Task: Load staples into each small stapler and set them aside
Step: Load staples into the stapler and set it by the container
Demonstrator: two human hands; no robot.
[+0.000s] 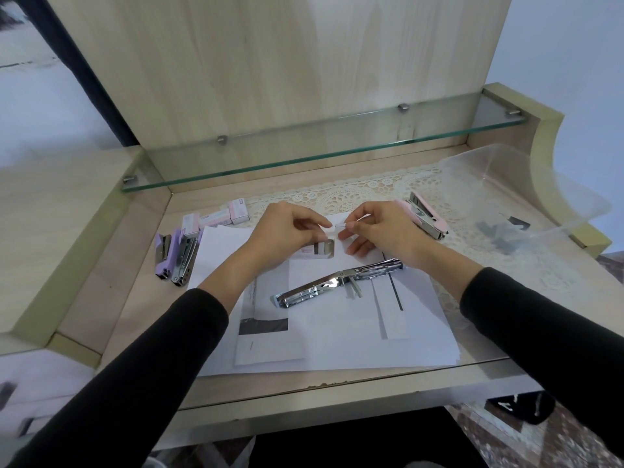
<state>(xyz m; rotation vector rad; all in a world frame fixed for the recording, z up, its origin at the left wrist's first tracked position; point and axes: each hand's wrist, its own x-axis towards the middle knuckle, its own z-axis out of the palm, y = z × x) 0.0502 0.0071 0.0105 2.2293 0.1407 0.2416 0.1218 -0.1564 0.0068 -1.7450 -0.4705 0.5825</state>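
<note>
Staple box (324, 247) label too blurred to read — left hand (283, 231) grips it, right hand (381, 228) fingers pinch a staple strip (341, 225).

- Small staplers, at least three: purple stapler (162, 256), chrome stapler (337, 282), pink stapler (429, 216).
- Staple boxes, four: three closed boxes (238, 211), one open box (320, 247).
- One staple strip (340, 226).
- One clear tub (526, 184).

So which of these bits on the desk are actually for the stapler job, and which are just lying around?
For the job: open stapler, staple strip in right hand, staple box in left hand, purple staplers, pink stapler, spare staple boxes.
Lying about: paper sheets, lace mat, clear tub, glass shelf.
</note>
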